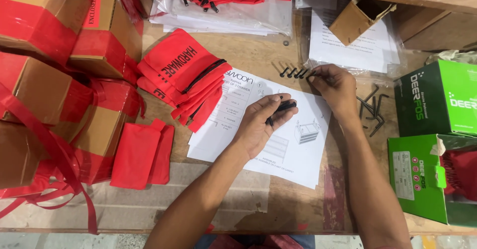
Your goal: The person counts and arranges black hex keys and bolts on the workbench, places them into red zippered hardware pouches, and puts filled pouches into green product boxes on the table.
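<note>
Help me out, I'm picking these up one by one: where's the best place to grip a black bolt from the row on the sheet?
Grip a bolt by its thin shank, coming from above. The bolts lie flat and side by side, heads towards the table's far edge, so the shanks point at the right hand, whose fingertips are already at the row's end.

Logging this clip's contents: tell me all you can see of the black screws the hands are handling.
The black screws are small, dark, metal-looking bolts. About four lie side by side, slanted, on the wooden table at the top edge of a white instruction sheet. The right hand pinches at the row's right end. The left hand holds more of them over the sheet.
</note>
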